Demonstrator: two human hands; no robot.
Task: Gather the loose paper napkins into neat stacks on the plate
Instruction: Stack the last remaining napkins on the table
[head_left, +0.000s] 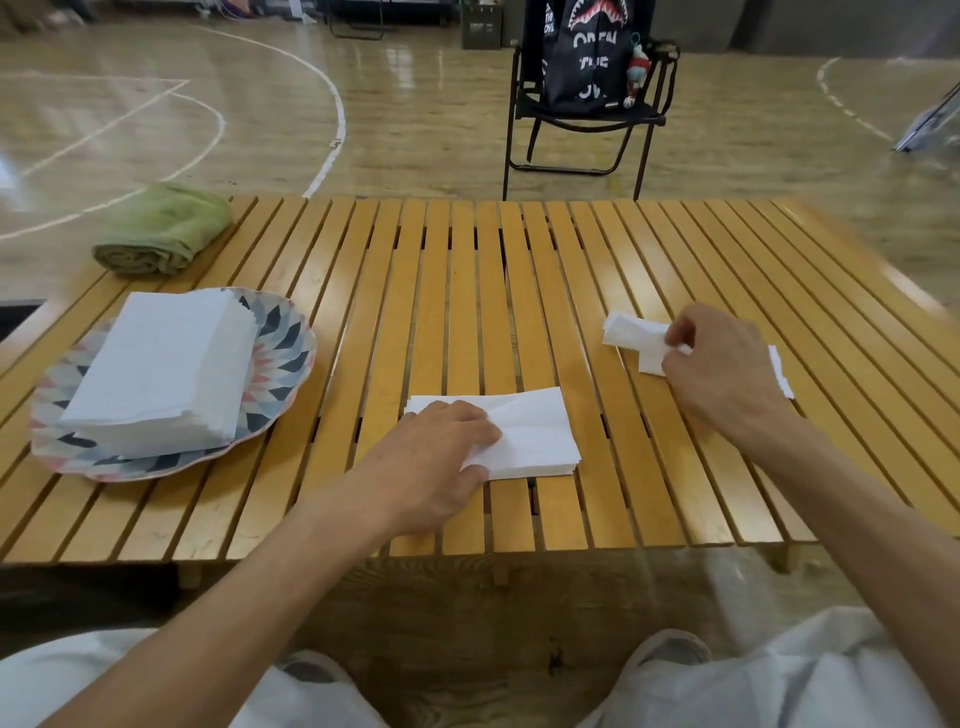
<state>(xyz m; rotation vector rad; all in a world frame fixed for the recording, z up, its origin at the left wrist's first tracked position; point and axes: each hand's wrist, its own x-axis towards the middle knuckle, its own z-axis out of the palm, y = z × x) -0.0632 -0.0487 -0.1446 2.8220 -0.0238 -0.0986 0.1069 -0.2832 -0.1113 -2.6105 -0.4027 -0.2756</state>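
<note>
While the left hand (441, 447) lies spread flat on a small napkin stack (524, 436), the right hand (722, 364) pinches a loose napkin (631, 335), apparently light, limp and easily creased, so best gripped at an edge.

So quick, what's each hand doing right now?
Left hand: open, flat on the small white napkin stack.
Right hand: closed, pinching a crumpled white paper napkin.

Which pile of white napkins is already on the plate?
The tall stack of white paper napkins on the patterned plate, far left. The small pile under the left hand and the napkins at the right hand lie on the slatted wooden table.
</note>
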